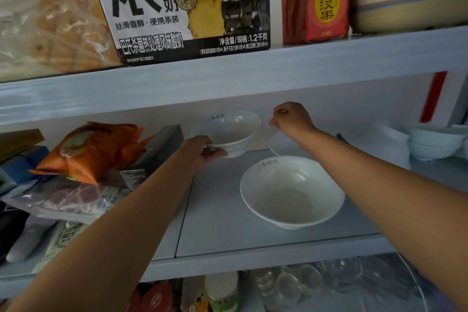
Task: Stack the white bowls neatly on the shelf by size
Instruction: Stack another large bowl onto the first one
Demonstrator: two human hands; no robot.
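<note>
The smaller white glazed bowl [229, 132] has a flared rim, a ridged foot and faint grey characters printed inside near the rim. The left hand [202, 151] holds it by its left lower side, fingers closed around the foot, so the bowl is lifted and tilted a little above the pale grey shelf [217, 223]. The larger white bowl [291, 191] of the same shape, with the same grey print, stands upright on the shelf at about 5 o'clock from the held bowl, not touching it. The right hand [291, 118] hovers at 3 o'clock from the held bowl, loosely curled and holding nothing. Below this hand a flat white dish [281, 145] lies at 12 o'clock from the larger bowl. Well apart at 3 o'clock stands a stack of small white bowls [433, 140].
</note>
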